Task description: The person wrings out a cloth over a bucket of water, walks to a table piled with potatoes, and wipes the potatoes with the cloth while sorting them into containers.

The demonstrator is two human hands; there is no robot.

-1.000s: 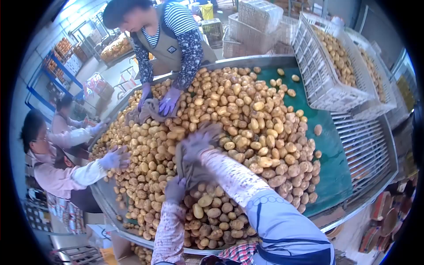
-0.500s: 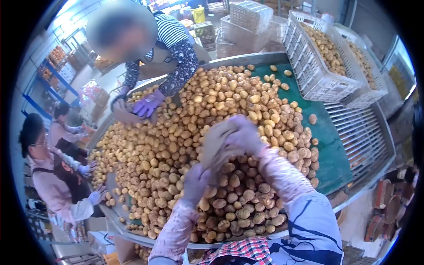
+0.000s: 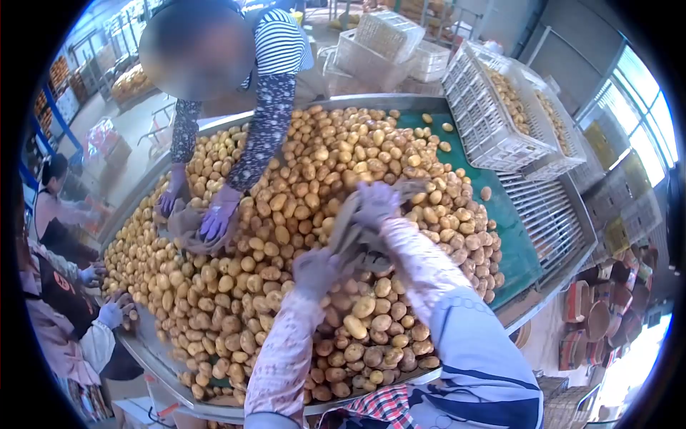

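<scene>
A large heap of small potatoes (image 3: 236,286) lies in front of me. Over the middle of the heap, both my gloved hands have hold of a grey cloth (image 3: 346,227), which is partly blurred. My left hand (image 3: 314,272), in a purplish glove, is closed at the cloth's near left end. Farther forward, my right hand (image 3: 377,204) grips its other part, and a flap of cloth sticks out to the right past the fingers. Potatoes under the cloth and my forearms are hidden.
Across the heap, a co-worker's gloved hands (image 3: 218,214) press another grey cloth on potatoes. More people stand at left, one gloved hand (image 3: 114,312) at the table's edge. White crates of potatoes (image 3: 493,118) stand at the back right beside a metal grate (image 3: 547,214) and green surface (image 3: 511,236).
My view has turned, shifting the scene left. My hands are farther apart, with the cloth stretched between them and a flap now out to the right. The co-worker's hands have moved lower over the heap.
</scene>
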